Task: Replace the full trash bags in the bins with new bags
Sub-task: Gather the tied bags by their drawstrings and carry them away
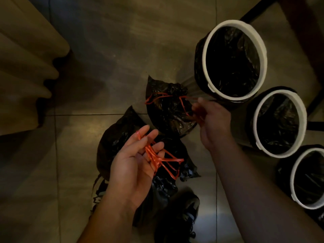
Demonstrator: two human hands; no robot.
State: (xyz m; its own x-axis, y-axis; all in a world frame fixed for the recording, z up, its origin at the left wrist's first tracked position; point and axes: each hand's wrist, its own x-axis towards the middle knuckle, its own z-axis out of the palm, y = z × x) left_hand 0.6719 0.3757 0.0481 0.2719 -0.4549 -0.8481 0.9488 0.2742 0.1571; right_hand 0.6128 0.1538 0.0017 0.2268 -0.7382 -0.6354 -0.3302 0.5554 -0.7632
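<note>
**Full bags held by their drawstrings**

Your left hand (133, 165) lies palm up with its fingers spread. The orange drawstrings (156, 158) of the near full bags (114, 141) are draped across them. Your right hand (213, 123) pinches the drawstring (183, 104) of the far full bag (166, 113), which rests on the floor (122, 50). Three lined bins (204, 57) stand on the right.

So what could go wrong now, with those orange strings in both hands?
1. The orange drawstrings only lie across the nearly straight fingers of the left hand; lifted so, they could slip off and drop the near bags.
2. The right hand hooks one thin string of the far bag; a heavy load might tear it.
3. The lined bins stand close by; a swinging bag could tip one.
</note>
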